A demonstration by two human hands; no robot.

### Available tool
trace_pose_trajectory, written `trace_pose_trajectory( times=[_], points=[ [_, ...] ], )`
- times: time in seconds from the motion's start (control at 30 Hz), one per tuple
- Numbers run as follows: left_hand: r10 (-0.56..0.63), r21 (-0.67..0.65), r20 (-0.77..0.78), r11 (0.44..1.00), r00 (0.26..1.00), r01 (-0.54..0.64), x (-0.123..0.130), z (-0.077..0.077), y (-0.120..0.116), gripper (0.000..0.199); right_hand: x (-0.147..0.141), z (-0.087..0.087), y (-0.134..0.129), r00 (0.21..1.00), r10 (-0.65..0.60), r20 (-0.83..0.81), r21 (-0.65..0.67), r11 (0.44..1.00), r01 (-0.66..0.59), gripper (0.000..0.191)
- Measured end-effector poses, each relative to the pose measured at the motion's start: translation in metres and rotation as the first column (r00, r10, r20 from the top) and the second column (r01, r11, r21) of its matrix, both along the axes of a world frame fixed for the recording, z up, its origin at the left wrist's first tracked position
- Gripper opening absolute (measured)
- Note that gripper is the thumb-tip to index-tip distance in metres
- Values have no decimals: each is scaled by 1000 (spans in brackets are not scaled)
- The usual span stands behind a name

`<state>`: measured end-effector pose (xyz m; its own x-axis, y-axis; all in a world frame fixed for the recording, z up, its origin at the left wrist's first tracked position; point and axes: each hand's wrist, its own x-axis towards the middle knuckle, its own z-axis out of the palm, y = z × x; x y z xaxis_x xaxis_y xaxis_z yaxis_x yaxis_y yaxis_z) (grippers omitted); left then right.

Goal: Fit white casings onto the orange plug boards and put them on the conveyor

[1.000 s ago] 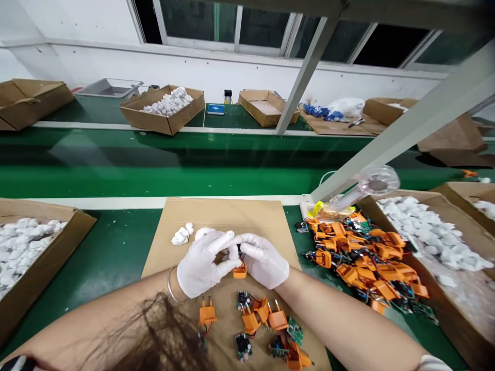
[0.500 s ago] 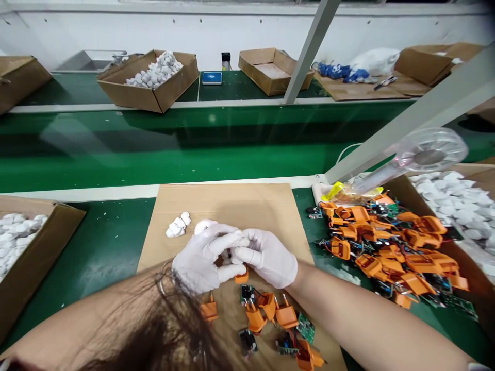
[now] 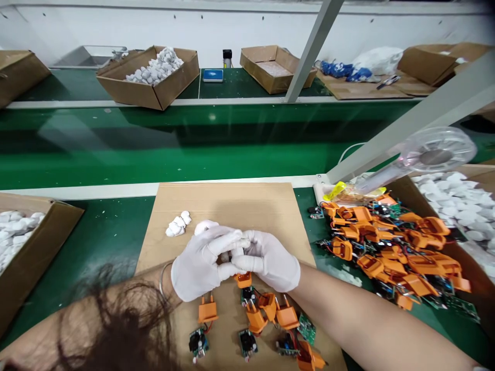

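Note:
My left hand (image 3: 211, 260) and my right hand (image 3: 268, 260), both in white gloves, meet over the cardboard sheet (image 3: 263, 203). Their fingers are closed together around a small piece, mostly hidden; only a dark and whitish bit shows in the gap. Just below the fingertips an orange plug piece (image 3: 243, 280) with its pins hidden sticks out; whether it joins the held piece I cannot tell. Beyond my left hand lies a white shell piece (image 3: 204, 225), with a small cluster of white pieces (image 3: 178, 224) to its left. Nearer me are an orange two-pin plug (image 3: 208, 310) and a circuit board (image 3: 198, 342).
More orange plugs (image 3: 286, 315) with wired boards lie at the sheet's front. At right stand a heap of orange plugs (image 3: 390, 247), a clear fan (image 3: 433, 154) and a slanting post (image 3: 410, 123). Boxes of white pieces flank the bench; one box (image 3: 154, 95) sits on the back shelf.
Both hands stay together, with small finger shifts. The hair at lower left has swung left, uncovering the circuit board below the left orange plug. More of the orange piece under the fingers shows.

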<state>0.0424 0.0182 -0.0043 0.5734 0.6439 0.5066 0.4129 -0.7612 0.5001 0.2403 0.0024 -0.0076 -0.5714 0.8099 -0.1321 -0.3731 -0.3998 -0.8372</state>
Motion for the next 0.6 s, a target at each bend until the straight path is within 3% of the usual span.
trace_pose_trajectory(
  times=[0.13, 0.3, 0.43, 0.6],
  points=[
    [-2, -67, -27, 998, 1000, 0, 1, 3, 1, 39, 0, -2, -1, 999, -35, 11, -6, 999, 35, 36],
    [-58, -12, 86, 998, 995, 59, 2, 1, 1, 51, -2, -4, -3, 998, -26, -60, 4, 1000, 27, 36],
    [-37, -51, 90, 998, 995, 42, 2, 1, -1, 57, -2, -4, -5, 998, -58, -39, -16, 998, 57, 34],
    [-95, -101, 164, 989, 982, 112, 0, 2, 3, 54, -1, 6, -3, 994, 5, -112, 2, 1000, -5, 30]
  ],
)
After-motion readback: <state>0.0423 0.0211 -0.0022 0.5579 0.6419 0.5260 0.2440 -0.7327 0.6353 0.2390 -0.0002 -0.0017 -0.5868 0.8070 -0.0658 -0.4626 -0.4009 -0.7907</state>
